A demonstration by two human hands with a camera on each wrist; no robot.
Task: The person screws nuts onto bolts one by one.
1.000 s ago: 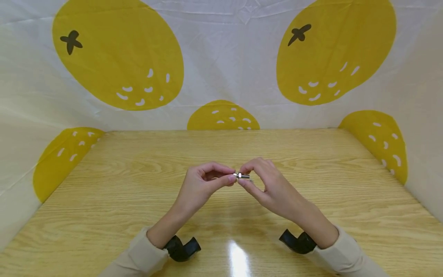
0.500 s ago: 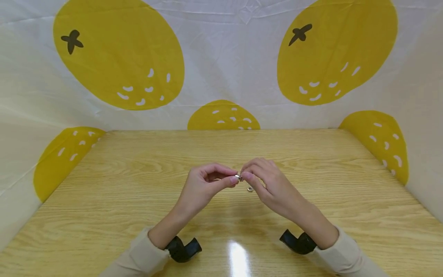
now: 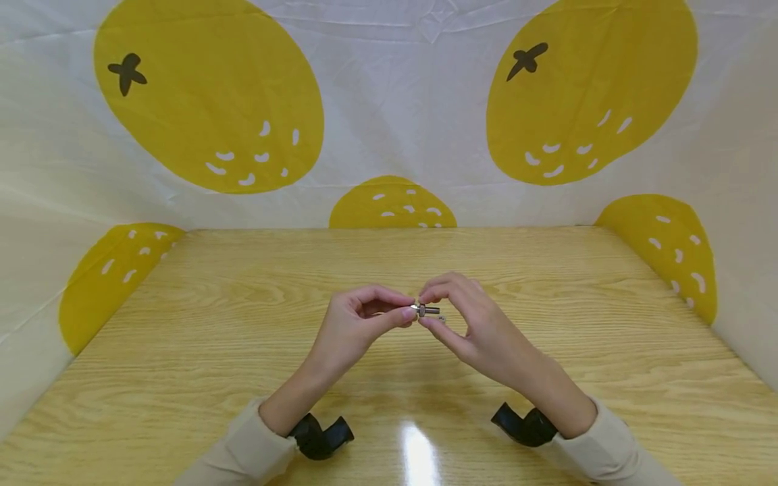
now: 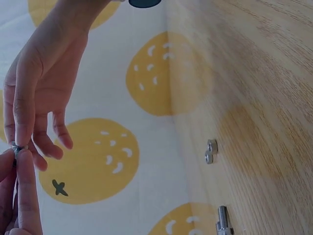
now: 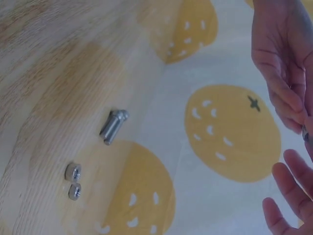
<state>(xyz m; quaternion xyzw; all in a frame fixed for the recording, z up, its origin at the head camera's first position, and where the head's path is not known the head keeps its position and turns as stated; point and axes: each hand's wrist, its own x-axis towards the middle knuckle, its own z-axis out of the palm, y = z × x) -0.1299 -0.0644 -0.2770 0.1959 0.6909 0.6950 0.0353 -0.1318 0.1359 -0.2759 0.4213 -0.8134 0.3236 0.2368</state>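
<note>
My left hand pinches the head end of a small steel bolt between thumb and forefinger, above the table. The bolt lies level, its shank pointing right. A hex nut sits around the shank, close to the left fingertips. Thumb and forefinger of my right hand pinch that nut from both sides, and the shank reaches into the gap between them. In the left wrist view, both hands' fingertips meet at the small metal piece, which they mostly cover.
Two loose nuts lie together on the wooden table, near more bolt hardware. In the head view the right hand mostly hides these. A white cloth with yellow fruit shapes encloses the table's back and sides.
The right fingers closed over the bolt's shank half a second ago and hid it. Now they are spread around the nut again, with the shank in sight. The left hand keeps its place.
</note>
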